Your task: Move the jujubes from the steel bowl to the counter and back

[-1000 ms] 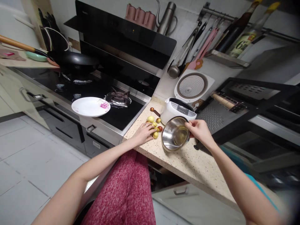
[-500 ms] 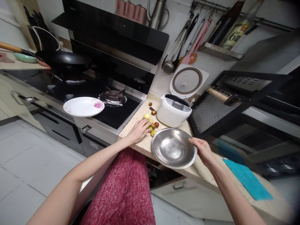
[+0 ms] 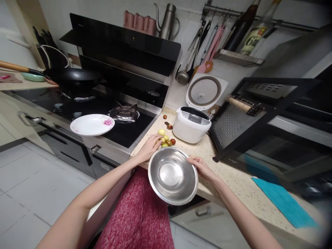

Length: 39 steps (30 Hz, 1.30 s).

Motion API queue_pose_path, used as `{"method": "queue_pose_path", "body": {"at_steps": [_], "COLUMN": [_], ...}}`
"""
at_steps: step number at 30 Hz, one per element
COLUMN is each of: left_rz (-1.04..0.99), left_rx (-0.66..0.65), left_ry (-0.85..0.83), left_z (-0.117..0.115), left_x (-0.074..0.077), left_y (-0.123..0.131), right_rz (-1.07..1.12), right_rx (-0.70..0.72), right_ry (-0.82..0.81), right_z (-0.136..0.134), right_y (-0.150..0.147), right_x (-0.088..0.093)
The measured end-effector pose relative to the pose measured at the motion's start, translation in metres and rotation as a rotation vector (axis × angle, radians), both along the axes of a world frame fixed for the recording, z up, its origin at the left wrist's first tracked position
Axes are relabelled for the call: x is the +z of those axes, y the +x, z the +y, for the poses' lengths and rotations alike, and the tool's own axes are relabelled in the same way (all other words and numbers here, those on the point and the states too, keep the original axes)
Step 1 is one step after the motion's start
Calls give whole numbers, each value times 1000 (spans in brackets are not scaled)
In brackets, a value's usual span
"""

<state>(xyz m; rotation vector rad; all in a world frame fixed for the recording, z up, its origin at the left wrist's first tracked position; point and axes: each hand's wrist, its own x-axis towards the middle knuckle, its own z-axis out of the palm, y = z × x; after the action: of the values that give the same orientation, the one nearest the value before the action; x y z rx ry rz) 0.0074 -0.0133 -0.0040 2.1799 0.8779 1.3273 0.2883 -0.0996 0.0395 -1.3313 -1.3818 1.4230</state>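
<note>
With its fingers pinching the right rim, my right hand (image 3: 203, 167) holds a shiny stainless-steel bowl (image 3: 172, 174). The bowl is tilted towards me at the counter's front edge, and nothing lies inside it. My left hand (image 3: 150, 148) rests on the counter just left of the bowl, its fingers stretched over several small green and brown fruits that look like fresh jujubes (image 3: 166, 138). The fingertips touch the nearest fruits and partly hide them. A paler yellow-green fruit (image 3: 161, 132) lies just beyond the fingers.
A white rice cooker (image 3: 192, 125) with its lid up stands behind the fruits. Two brown fruits and a small dark strip lie beside it. A floral plate (image 3: 92, 125) sits at the stove's front edge, a wok (image 3: 74, 76) behind. At right are an oven (image 3: 267, 138) and a teal cloth (image 3: 284, 202).
My right hand has brought the bowl left and nearer to me, below the fruits, tilting it more. My left hand stays at the fruits, its fingers more bent. The view has shifted slightly.
</note>
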Motion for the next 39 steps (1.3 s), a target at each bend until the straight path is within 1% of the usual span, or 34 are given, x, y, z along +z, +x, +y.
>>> {"method": "queue_pose_path", "body": {"at_steps": [2, 5, 8, 9, 11, 13, 14, 16, 18, 21, 24, 27, 30, 35, 39], "left_rz": [-46, -148, -270, -295, -291, -231, -197, -151, -133, -123, -101, -20, 62, 121, 137], "left_rx": [-36, -66, -92, -127, -245, -378, -429, -486, -503, -491, -487, -505, -515, -525, -536], "left_ry": [-7, -29, -28, -4, 70, 135, 153, 166, 159, 135, 174, 276, 334, 337, 319], "left_z": [-1, -1, -1, -1, -2, -3, -3, -5, -6, -8, -8, -7, -8, -11, -12], "left_x": [2, 4, 6, 7, 7, 6, 6, 5, 5, 5, 3, 1, 1, 5, 7], "left_y": [-2, -4, -7, -9, -11, -12, -12, -13, -13, -14, -16, -21, -25, -27, -27], "right_rz": [-25, -58, -100, -130, -222, -338, -391, -463, -486, -442, -391, -392, -368, -340, -353], "right_rx": [41, 44, 65, 88, 180, 244, 240, 169, 165, 241, 310, 347, 368, 403, 424], "right_ry": [45, 104, 107, 105, 124, 207, 275, 431, 581, 745, 826, 814, 803, 810, 850], "right_z": [8, 19, 28, 32, 40, 51, 58, 73, 88, 100, 99, 92, 89, 93, 94], "right_y": [-7, -12, -10, -7, -2, 4, 6, 7, 6, 0, -2, 0, -1, -13, -17], "right_x": [-3, -7, -7, -5, 0, 8, 12, 17, 18, 9, -8, -23, -32, -40, -41]}}
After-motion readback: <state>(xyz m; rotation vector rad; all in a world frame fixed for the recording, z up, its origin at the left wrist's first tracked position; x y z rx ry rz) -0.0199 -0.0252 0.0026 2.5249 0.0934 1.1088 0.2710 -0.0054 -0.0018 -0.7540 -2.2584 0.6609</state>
